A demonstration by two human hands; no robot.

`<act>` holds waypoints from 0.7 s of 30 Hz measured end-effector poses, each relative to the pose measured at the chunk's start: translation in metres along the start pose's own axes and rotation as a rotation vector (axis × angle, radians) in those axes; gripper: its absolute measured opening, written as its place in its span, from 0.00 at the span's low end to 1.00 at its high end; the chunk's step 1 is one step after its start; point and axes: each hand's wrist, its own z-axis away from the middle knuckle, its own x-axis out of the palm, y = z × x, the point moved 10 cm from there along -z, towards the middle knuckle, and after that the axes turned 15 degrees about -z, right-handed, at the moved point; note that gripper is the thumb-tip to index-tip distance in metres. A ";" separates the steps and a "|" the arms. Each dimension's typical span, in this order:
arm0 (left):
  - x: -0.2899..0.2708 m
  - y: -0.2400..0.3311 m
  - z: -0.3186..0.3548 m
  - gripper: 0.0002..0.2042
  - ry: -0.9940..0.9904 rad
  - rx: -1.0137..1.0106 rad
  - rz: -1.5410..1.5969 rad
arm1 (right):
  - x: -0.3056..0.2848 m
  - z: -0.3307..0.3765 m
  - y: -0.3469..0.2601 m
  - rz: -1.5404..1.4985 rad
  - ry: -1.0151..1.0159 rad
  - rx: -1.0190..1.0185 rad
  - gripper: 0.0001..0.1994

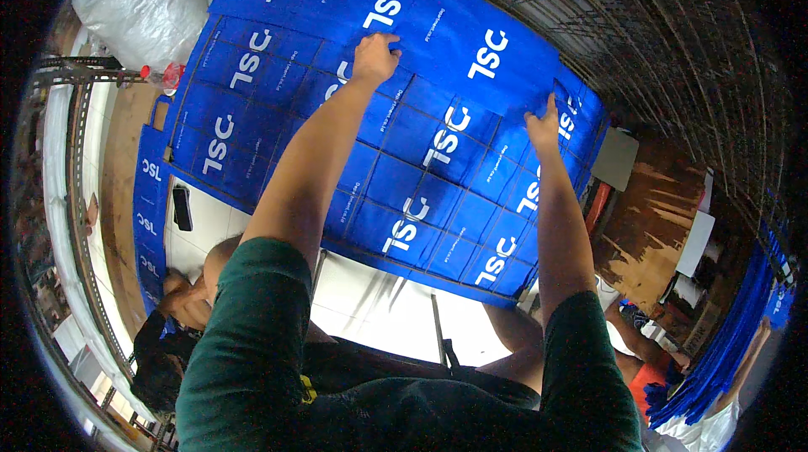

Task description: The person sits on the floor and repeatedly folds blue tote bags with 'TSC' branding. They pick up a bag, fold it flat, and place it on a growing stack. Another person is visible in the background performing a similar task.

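Observation:
A large blue sheet [459, 39] with white printing spreads out in front of me, and a thin dark wire grid [412, 157] lies over its nearer part. The sheet's far part laps over the grid as a flap. My left hand [376, 58] rests at the flap's edge, thumb and fingers apart on the blue surface. Farther right, my right hand [544, 125] touches the sheet near its right side, with the index finger stretched forward and the thumb out. Whether either hand pinches a little of the sheet is hard to make out.
Stacked wire panels [673, 39] rise at the right. A clear plastic bundle [139, 6] stands far left, above a black phone [182, 208]. Other people sit close by: a bare arm [189, 300] at left, a red garment [655, 385] at right. Blue strips [728, 359] hang at right.

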 end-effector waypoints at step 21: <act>0.006 -0.005 -0.006 0.17 0.023 0.015 -0.033 | -0.035 0.037 0.044 -0.886 0.380 0.505 0.31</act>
